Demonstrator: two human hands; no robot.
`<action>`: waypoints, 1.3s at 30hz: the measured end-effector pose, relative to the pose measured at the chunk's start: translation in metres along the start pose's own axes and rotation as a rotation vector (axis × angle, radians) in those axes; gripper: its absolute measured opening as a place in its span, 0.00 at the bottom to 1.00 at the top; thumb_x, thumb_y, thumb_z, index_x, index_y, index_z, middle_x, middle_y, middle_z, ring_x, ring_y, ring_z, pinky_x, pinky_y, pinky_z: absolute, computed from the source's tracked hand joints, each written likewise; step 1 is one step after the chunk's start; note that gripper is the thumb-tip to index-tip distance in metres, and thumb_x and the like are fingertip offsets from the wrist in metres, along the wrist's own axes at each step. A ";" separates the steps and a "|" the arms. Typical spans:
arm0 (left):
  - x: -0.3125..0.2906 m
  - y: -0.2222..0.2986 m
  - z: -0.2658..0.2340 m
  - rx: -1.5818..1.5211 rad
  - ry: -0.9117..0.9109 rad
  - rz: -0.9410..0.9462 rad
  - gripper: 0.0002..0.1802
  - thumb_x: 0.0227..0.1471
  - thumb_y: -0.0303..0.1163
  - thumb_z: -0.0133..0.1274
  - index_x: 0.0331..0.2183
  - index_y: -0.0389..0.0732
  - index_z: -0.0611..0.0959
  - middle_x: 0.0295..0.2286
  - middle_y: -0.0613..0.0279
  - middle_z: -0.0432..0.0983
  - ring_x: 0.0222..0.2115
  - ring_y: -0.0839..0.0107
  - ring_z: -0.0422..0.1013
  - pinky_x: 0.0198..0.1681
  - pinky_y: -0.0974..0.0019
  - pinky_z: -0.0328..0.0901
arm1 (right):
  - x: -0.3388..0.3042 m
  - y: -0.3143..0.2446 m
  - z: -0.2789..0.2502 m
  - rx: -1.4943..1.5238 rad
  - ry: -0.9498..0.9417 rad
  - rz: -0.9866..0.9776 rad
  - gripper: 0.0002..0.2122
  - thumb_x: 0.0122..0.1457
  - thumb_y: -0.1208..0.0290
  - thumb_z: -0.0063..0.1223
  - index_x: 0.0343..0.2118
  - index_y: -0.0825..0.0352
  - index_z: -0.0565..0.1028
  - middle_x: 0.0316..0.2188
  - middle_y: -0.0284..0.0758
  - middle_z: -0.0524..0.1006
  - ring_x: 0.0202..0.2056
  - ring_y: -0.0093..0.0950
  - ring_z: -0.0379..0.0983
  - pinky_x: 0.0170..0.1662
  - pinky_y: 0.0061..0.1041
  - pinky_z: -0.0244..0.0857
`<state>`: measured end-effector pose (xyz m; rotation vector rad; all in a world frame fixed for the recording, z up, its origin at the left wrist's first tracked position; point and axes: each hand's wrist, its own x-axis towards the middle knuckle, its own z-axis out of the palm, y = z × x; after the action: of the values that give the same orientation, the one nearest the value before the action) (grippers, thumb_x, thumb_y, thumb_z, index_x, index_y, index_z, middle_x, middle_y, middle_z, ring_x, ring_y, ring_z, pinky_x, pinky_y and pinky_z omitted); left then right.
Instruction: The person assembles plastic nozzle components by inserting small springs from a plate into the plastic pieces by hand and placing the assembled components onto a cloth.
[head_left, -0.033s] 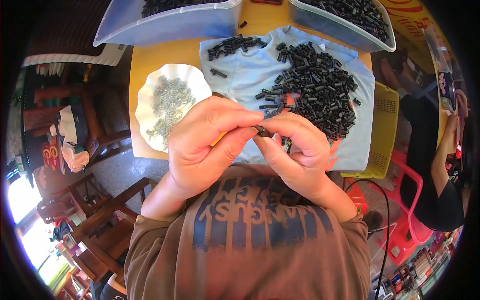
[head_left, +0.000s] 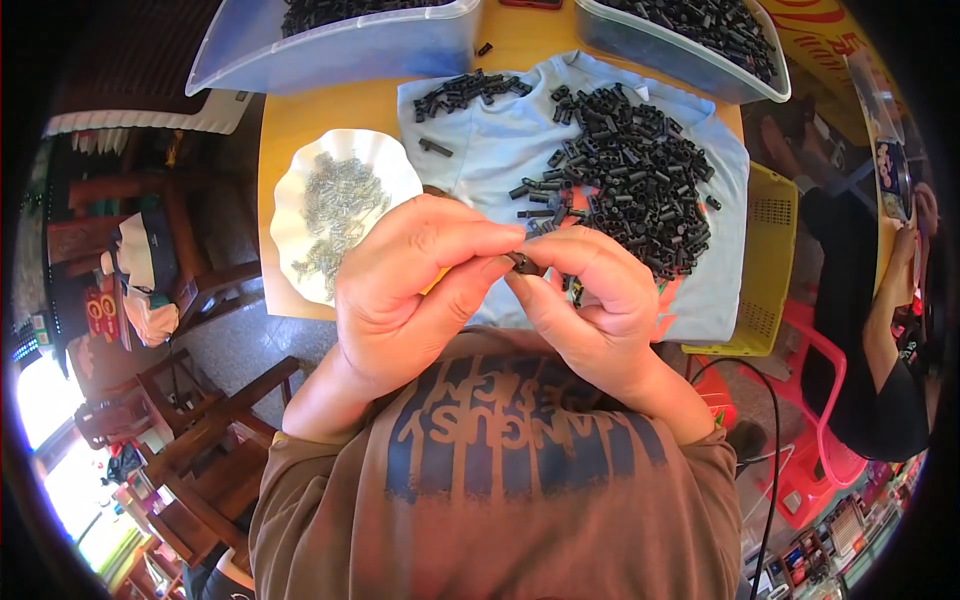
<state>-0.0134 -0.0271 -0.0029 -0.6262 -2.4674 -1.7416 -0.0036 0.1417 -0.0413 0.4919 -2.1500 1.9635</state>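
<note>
Close in front of my chest, both hands meet at the fingertips. My right hand [head_left: 595, 295] pinches a small black plastic part [head_left: 522, 263] between thumb and forefinger; most of it is hidden. Against it rests the pinched thumb and forefinger of my left hand [head_left: 410, 285], and whatever they hold is too small to make out. Beyond my right hand, a heap of short black plastic tubes [head_left: 640, 170] covers a light blue cloth [head_left: 480, 160]. To the left stands a white scalloped dish [head_left: 285, 215] with many small metal springs [head_left: 345, 195] in it.
Two clear plastic bins, one at the back left [head_left: 340, 55] and one at the back right [head_left: 690, 60], hold more black parts. A smaller pile of assembled-looking black pieces [head_left: 470, 90] lies on the cloth. A yellow crate [head_left: 765, 270] stands at right, near another person's arm [head_left: 890, 300].
</note>
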 end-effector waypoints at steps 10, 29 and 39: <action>0.001 -0.003 0.006 0.105 0.047 0.087 0.12 0.43 0.16 0.57 0.34 0.36 0.81 0.26 0.58 0.73 0.25 0.70 0.71 0.26 0.73 0.65 | 0.001 0.004 -0.001 -0.154 0.009 -0.173 0.07 0.45 0.81 0.58 0.29 0.69 0.75 0.22 0.37 0.75 0.22 0.33 0.71 0.25 0.26 0.63; 0.003 0.005 0.000 0.143 -0.118 0.047 0.11 0.41 0.16 0.57 0.32 0.35 0.81 0.26 0.57 0.74 0.26 0.66 0.71 0.26 0.69 0.65 | -0.004 0.001 -0.021 0.317 -0.259 0.353 0.08 0.50 0.75 0.58 0.33 0.70 0.76 0.24 0.34 0.76 0.27 0.23 0.72 0.30 0.22 0.64; -0.010 0.011 0.016 0.194 0.056 -0.056 0.10 0.42 0.16 0.57 0.32 0.33 0.80 0.26 0.55 0.74 0.25 0.65 0.70 0.27 0.70 0.65 | -0.001 0.009 -0.011 -0.454 -0.009 -0.440 0.12 0.38 0.80 0.58 0.30 0.72 0.74 0.22 0.34 0.72 0.21 0.28 0.68 0.25 0.26 0.63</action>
<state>0.0025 -0.0126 -0.0020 -0.4886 -2.5962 -1.4885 -0.0068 0.1538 -0.0484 0.8006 -2.1625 1.2049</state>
